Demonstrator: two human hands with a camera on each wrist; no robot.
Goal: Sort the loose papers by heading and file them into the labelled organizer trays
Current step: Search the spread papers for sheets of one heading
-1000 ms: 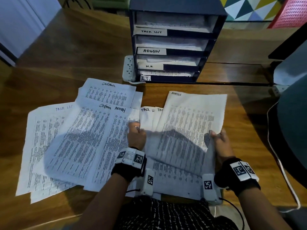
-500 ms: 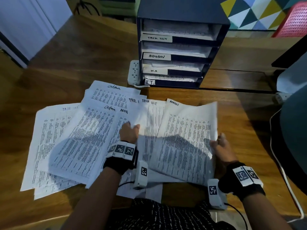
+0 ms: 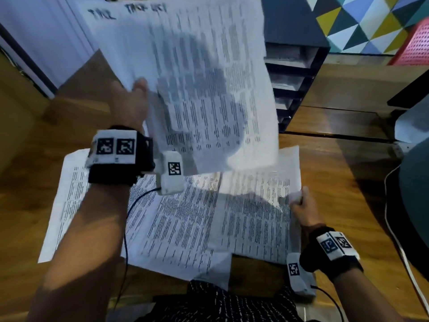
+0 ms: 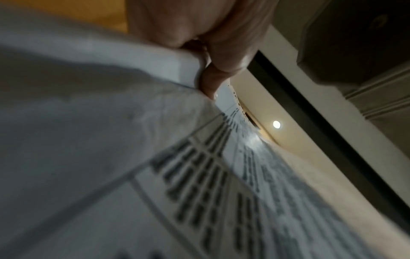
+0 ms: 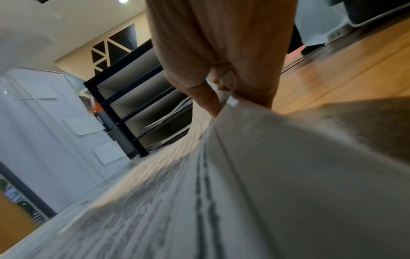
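Note:
My left hand holds two printed sheets headed "TASK LIST" up in the air, thumb on top and fingers behind the paper; the left wrist view shows the fingers pinching the paper's edge. The raised sheets cover most of the dark organizer; only the right ends of its trays show. My right hand pinches the right edge of another printed sheet lying on the desk, seen close in the right wrist view. More sheets are spread below my left arm.
The wooden desk carries everything. A white cable runs along the right side beside a dark chair back. A red perforated object and a patterned wall stand behind the organizer. A white door is at the far left.
My left hand has lifted the "TASK LIST" sheets from the desk high toward the organizer. My right hand has stayed on the right sheet's edge. The head view has moved closer.

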